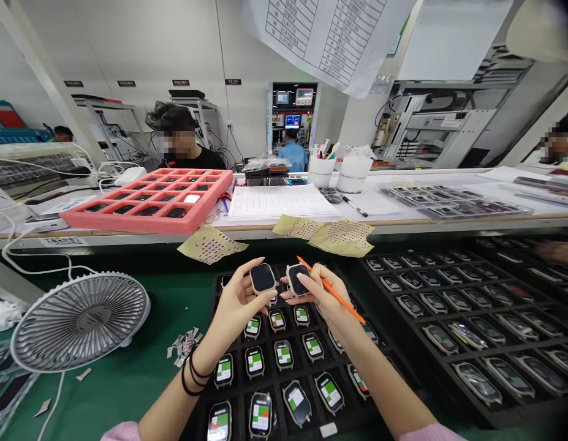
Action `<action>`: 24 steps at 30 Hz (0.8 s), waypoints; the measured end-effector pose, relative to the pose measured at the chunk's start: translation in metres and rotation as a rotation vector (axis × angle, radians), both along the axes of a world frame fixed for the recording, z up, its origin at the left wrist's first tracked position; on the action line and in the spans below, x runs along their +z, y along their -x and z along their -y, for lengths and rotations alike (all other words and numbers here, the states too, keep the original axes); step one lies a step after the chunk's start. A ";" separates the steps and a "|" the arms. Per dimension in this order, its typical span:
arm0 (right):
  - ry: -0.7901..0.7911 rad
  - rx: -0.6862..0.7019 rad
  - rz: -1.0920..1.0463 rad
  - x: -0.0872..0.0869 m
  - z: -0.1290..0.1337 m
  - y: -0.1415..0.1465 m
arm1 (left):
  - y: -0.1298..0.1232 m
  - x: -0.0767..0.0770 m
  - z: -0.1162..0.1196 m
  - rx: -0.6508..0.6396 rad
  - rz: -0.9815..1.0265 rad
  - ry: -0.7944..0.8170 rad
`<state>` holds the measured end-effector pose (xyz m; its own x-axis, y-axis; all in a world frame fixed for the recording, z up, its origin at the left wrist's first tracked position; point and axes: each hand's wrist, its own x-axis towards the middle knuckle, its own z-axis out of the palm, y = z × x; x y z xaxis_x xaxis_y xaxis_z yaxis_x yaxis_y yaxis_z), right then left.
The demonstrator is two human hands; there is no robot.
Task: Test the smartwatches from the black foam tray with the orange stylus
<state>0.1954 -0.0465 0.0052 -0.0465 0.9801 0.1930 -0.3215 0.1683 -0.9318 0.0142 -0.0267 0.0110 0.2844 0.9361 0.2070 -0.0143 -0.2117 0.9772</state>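
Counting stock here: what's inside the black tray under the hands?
The black tray holds smartwatches with green-and-white screen labels in its slots; whatever lies beneath the left hand and right hand is hidden.

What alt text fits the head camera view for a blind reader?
The left hand holds one square smartwatch and the right hand a second smartwatch plus an orange stick, above a black tray of watches with green-marked screen labels. A white desk fan stands left.

Black is being shown across the face of the smartwatch (263,277), orange is being carried along the stick (333,293), green-and-white blocks are being displayed on the watch screens (284,354) in the black tray (269,367), and red dots are being borne by the pale yellow sheet (210,244).
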 end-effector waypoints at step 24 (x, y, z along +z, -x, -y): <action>-0.191 -0.165 0.575 0.012 -0.024 -0.045 | 0.021 0.002 -0.049 -0.108 -0.090 0.133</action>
